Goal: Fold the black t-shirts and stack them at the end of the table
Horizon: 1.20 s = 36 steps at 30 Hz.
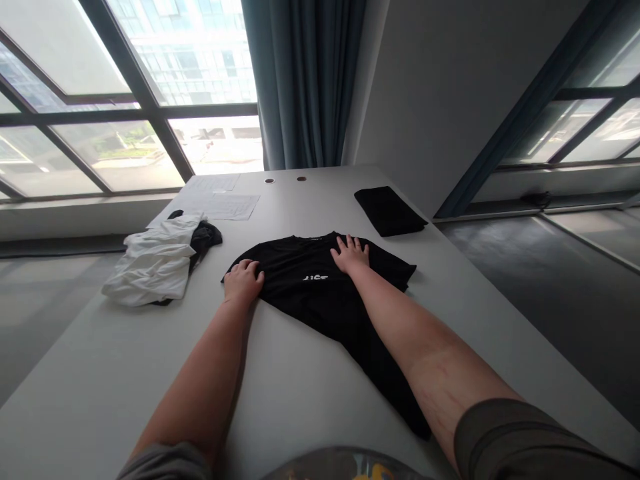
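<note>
Black T-shirt lies skewed, white print showing.

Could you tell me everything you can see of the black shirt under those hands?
The black shirt looks like soft, matt cloth, with short sleeves and small white print on it. It lies on the white table, neckline toward the window. Its left edge slants inward to a narrow lower end, so part seems folded over. The left hand rests at its left sleeve; the right hand lies spread on its upper right.
</note>
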Each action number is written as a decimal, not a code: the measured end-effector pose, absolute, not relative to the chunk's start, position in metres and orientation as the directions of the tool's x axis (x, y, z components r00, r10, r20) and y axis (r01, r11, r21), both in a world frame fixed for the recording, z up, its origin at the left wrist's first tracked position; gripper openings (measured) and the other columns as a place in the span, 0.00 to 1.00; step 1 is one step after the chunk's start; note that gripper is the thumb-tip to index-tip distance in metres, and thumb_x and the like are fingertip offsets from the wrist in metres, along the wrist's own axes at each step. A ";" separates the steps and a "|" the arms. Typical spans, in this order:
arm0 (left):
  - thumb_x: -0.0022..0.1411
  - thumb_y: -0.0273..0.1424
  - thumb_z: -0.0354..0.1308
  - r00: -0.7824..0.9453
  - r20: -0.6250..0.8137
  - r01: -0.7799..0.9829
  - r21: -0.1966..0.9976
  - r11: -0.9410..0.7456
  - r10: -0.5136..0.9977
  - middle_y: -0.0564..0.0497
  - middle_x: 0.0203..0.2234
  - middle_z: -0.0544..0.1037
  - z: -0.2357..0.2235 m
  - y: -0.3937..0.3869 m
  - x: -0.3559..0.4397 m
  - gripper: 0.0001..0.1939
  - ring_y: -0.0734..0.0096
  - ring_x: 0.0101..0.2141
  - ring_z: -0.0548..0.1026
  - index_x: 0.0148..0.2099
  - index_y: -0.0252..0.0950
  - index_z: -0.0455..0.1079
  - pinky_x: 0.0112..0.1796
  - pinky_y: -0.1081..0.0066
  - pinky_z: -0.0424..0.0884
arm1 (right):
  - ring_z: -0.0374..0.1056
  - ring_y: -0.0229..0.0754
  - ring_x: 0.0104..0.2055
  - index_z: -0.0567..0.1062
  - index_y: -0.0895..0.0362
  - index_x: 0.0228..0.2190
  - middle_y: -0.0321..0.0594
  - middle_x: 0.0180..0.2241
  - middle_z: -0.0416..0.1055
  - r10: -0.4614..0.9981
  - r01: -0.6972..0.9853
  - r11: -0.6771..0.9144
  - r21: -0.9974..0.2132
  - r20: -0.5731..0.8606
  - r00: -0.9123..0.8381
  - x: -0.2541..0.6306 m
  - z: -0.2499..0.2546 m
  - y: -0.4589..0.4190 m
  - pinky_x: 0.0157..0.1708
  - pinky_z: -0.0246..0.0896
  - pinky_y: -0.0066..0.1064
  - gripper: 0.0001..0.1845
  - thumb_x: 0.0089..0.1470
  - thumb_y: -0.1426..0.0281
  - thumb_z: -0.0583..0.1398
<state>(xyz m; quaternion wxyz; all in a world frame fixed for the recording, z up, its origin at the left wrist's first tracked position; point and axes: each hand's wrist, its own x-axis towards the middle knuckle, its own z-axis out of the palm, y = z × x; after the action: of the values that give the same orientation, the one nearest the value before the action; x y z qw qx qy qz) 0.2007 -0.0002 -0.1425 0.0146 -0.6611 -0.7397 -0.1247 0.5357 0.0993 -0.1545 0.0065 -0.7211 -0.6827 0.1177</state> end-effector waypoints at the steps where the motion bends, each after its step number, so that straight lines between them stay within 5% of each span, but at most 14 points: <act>1: 0.70 0.43 0.53 -0.148 0.175 0.979 0.167 0.119 0.973 0.46 0.63 0.71 -0.143 -0.008 0.190 0.24 0.49 0.60 0.69 0.63 0.44 0.72 0.56 0.53 0.67 | 0.27 0.56 0.78 0.43 0.45 0.75 0.39 0.77 0.29 0.986 0.983 -0.069 -0.170 -0.158 0.042 0.536 -0.156 0.100 0.71 0.24 0.61 0.40 0.68 0.45 0.37; 7: 0.70 0.39 0.53 -0.326 0.177 0.936 0.197 0.291 0.929 0.43 0.63 0.72 -0.140 -0.024 0.158 0.23 0.47 0.61 0.68 0.63 0.42 0.73 0.58 0.49 0.66 | 0.28 0.56 0.77 0.44 0.46 0.75 0.40 0.77 0.30 0.988 0.985 -0.066 -0.160 -0.150 0.041 0.538 -0.159 0.104 0.71 0.24 0.61 0.41 0.68 0.44 0.37; 12: 0.67 0.27 0.52 -0.471 0.325 0.877 0.273 0.395 0.820 0.38 0.62 0.71 -0.130 -0.026 0.154 0.24 0.42 0.60 0.67 0.62 0.39 0.74 0.55 0.46 0.66 | 0.27 0.57 0.77 0.41 0.46 0.75 0.40 0.77 0.27 0.980 0.987 -0.060 -0.151 -0.196 0.030 0.538 -0.156 0.104 0.71 0.24 0.62 0.42 0.68 0.43 0.36; 16: 0.67 0.25 0.50 -0.288 0.417 0.948 0.252 0.195 0.862 0.41 0.64 0.70 -0.126 -0.029 0.166 0.25 0.49 0.63 0.66 0.64 0.40 0.72 0.59 0.51 0.63 | 0.27 0.57 0.77 0.41 0.46 0.75 0.40 0.77 0.28 0.983 0.989 -0.062 -0.137 -0.180 0.037 0.538 -0.157 0.103 0.71 0.25 0.61 0.42 0.67 0.43 0.36; 19: 0.70 0.31 0.50 -0.094 0.350 0.983 0.182 0.031 0.932 0.43 0.61 0.74 -0.129 -0.031 0.190 0.23 0.53 0.62 0.67 0.63 0.40 0.73 0.62 0.53 0.60 | 0.28 0.57 0.77 0.42 0.46 0.75 0.40 0.77 0.29 0.987 0.990 -0.057 -0.131 -0.158 0.036 0.538 -0.158 0.102 0.71 0.25 0.61 0.42 0.67 0.43 0.36; 23: 0.69 0.33 0.52 -0.069 0.294 0.995 0.083 0.047 0.953 0.40 0.61 0.74 -0.131 -0.037 0.222 0.16 0.46 0.65 0.63 0.50 0.38 0.80 0.65 0.45 0.52 | 0.29 0.56 0.77 0.44 0.46 0.75 0.40 0.77 0.30 0.988 0.988 -0.061 -0.139 -0.150 0.040 0.539 -0.159 0.102 0.72 0.26 0.60 0.42 0.67 0.43 0.37; 26: 0.71 0.33 0.50 0.009 0.282 0.997 0.067 -0.029 0.959 0.40 0.61 0.74 -0.128 -0.041 0.234 0.17 0.49 0.64 0.66 0.46 0.36 0.80 0.64 0.50 0.56 | 0.29 0.56 0.77 0.44 0.46 0.75 0.40 0.77 0.31 0.989 0.988 -0.059 -0.140 -0.142 0.039 0.539 -0.159 0.102 0.72 0.26 0.60 0.41 0.67 0.43 0.37; 30: 0.75 0.38 0.44 -0.101 0.137 0.990 0.108 0.087 0.985 0.38 0.58 0.76 -0.129 -0.040 0.236 0.22 0.49 0.55 0.75 0.52 0.34 0.77 0.55 0.56 0.69 | 0.29 0.56 0.77 0.45 0.46 0.75 0.40 0.77 0.31 0.990 0.988 -0.055 -0.146 -0.133 0.036 0.539 -0.158 0.100 0.72 0.26 0.59 0.42 0.67 0.43 0.37; 36: 0.72 0.45 0.46 -0.283 0.007 0.954 0.107 0.281 0.959 0.31 0.66 0.66 -0.142 -0.007 0.224 0.31 0.32 0.60 0.69 0.69 0.36 0.64 0.52 0.42 0.70 | 0.29 0.56 0.77 0.45 0.47 0.75 0.41 0.77 0.31 0.989 0.986 -0.058 -0.156 -0.145 0.035 0.539 -0.156 0.099 0.72 0.25 0.59 0.41 0.68 0.44 0.37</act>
<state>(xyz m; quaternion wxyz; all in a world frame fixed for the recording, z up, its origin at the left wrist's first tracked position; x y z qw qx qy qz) 0.2244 -0.0071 -0.1424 -0.0294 -0.5979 -0.7998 -0.0451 0.5387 0.0990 -0.1556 0.0065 -0.7193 -0.6863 0.1071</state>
